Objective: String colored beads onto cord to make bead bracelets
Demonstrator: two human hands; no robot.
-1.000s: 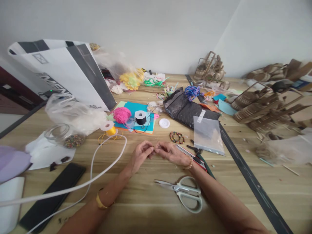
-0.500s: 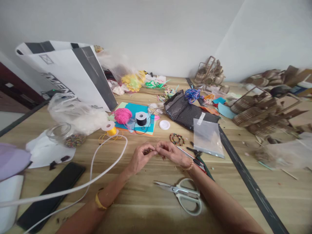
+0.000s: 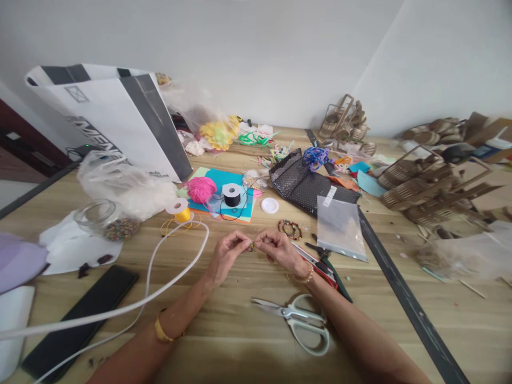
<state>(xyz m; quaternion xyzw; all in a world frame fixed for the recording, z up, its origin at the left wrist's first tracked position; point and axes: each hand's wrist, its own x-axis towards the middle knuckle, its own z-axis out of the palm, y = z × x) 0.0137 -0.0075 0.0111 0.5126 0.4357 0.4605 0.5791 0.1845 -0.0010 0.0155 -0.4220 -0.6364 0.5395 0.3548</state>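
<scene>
Between the fingertips of both hands hangs a small beaded strand, mostly hidden, with yellowish and dark beads. My left hand pinches one side of it with thumb and forefinger. My right hand pinches the other side, its fingers curled. Just beyond the right hand lies a multicoloured beaded bracelet, coiled on the table. A red utility knife and dark green-handled pliers rest beside the right wrist. Scissors with pale handles lie slightly open between the forearms.
A glass jar on its side holds beads at the left. A yellow thread spool, black cord spool and pink yarn stand ahead. A white cable crosses the left side. Bamboo baskets crowd the right.
The left hand's fingers have opened out somewhat and tilted, so that the beaded strand now shows between the two hands. The right hand has shifted slightly left.
</scene>
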